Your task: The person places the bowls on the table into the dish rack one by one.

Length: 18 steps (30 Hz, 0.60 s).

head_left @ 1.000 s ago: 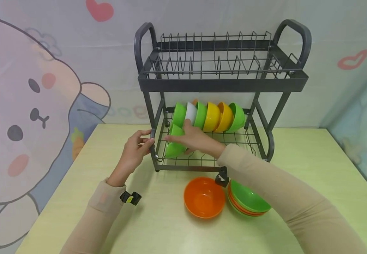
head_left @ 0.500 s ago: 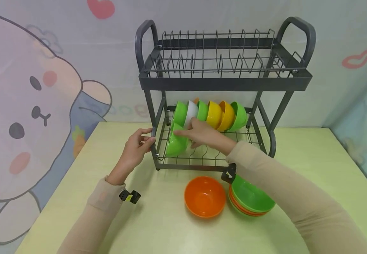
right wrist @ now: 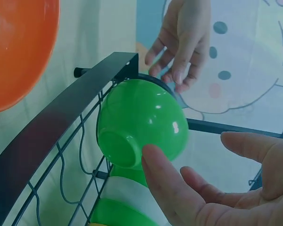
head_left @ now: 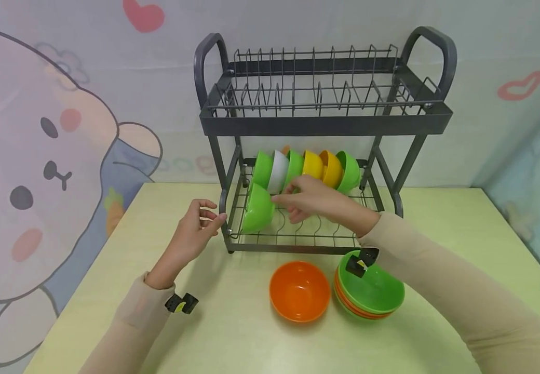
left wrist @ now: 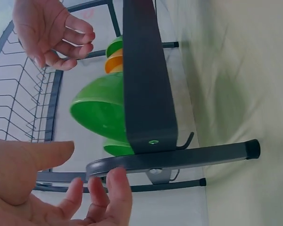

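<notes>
Orange bowl (head_left: 299, 291), nearest item: upright on the table (head_left: 232, 337), mouth up. Just to its right stands the bowl stack (head_left: 377, 292), a green one on top and orange rims beneath.

Next outward is the lower tier, behind its front rail (head_left: 293, 250). My left hand (head_left: 188, 234) is beside the left front post (head_left: 218, 161), thumb and fingers apart, gripping nothing; I cannot confirm fingertip contact with the post. My right hand (head_left: 314, 200) is above the wires with a wide, relaxed grip, holding nothing. Its index finger is close to the base side of the front green bowl (head_left: 258, 210); touching or apart, I cannot tell. That bowl stands on edge at the left front of the tier, mouth turned left.

Judged step: seating the front green bowl, apparently at release. Next move calls for checking that the bowl balances, then drawing my right fingers back without knocking its base. Should loading continue, the orange bowl is the likeliest pick: pinch the rim, then tip it on edge.

Behind, the back row holds six bowls on edge: green, white bowl (head_left: 279, 171), green, two yellow bowls (head_left: 313, 165), green. Above is the upper tier (head_left: 326, 126); farthest, the printed backdrop (head_left: 172, 93).
</notes>
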Each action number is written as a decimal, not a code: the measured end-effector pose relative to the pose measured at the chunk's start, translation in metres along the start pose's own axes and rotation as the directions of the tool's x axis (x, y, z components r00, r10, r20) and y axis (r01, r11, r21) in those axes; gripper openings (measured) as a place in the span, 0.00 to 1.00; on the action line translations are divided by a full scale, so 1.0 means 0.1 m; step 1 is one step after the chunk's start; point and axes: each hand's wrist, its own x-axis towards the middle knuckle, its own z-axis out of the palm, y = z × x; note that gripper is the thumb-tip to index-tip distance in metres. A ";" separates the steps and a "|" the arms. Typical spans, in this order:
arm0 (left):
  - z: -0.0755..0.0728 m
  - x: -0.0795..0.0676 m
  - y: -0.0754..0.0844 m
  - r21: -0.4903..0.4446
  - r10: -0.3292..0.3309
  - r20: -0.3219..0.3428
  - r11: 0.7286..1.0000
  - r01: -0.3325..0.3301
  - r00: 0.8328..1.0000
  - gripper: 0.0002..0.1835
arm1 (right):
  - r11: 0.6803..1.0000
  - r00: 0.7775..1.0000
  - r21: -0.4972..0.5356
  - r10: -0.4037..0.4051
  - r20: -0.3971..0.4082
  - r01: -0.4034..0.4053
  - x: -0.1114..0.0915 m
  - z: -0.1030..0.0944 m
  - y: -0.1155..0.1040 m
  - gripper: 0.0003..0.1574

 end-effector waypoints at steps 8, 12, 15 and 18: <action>-0.05 -0.21 0.08 0.022 0.018 0.247 0.999 -0.024 0.969 0.15 | 0.999 0.999 0.024 -0.025 0.046 0.024 -0.20 -0.06 0.03 0.23; 0.01 -0.31 0.13 0.039 0.017 0.438 0.998 -0.039 0.899 0.15 | 0.999 0.997 0.022 -0.044 0.069 0.043 -0.31 -0.08 0.06 0.22; 0.10 -0.35 0.18 0.039 0.014 0.522 0.998 -0.041 0.853 0.16 | 0.999 0.996 0.004 -0.049 0.077 0.049 -0.37 -0.10 0.08 0.23; 0.20 -0.36 0.21 0.039 0.006 0.548 0.999 -0.032 0.837 0.17 | 0.999 0.995 -0.005 -0.052 0.082 0.052 -0.41 -0.12 0.10 0.24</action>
